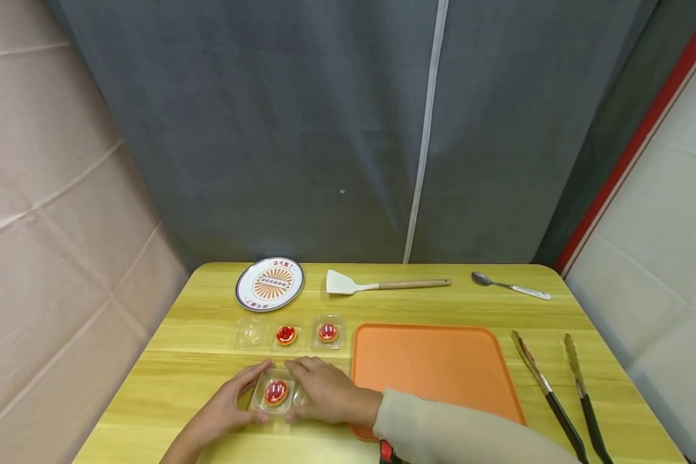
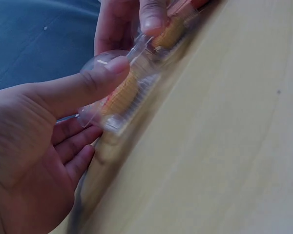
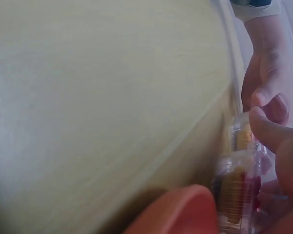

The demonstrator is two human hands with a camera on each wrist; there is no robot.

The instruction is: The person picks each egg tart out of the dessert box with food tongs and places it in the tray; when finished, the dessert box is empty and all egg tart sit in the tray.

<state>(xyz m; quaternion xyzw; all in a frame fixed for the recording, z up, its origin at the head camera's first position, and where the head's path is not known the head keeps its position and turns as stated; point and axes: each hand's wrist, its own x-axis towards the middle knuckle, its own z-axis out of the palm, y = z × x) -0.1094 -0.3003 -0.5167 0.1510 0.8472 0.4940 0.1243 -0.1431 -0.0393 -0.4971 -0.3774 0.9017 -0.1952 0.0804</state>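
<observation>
A small tart with a glossy red top [image 1: 276, 392] sits inside a clear plastic box [image 1: 259, 401] near the front of the table. My left hand [image 1: 232, 399] grips this box from its left side, thumb over the near edge in the left wrist view [image 2: 44, 131]. From the right, my right hand [image 1: 327, 390] holds the box's other side, its thumb at the lid edge in the right wrist view [image 3: 283, 151]. Under the right palm, mostly hidden from above, is a second boxed tart [image 3: 232, 195], beside the orange tray [image 1: 435, 361].
Behind the hands stand a clear plastic box without a tart [image 1: 251, 333] and two tarts in clear plastic, one in the middle [image 1: 286, 335] and one rightmost [image 1: 328, 332]. Farther back lie a patterned plate [image 1: 272, 285], a white spatula [image 1: 348, 283] and a spoon [image 1: 510, 286]. Tongs [image 1: 557, 393] rest right.
</observation>
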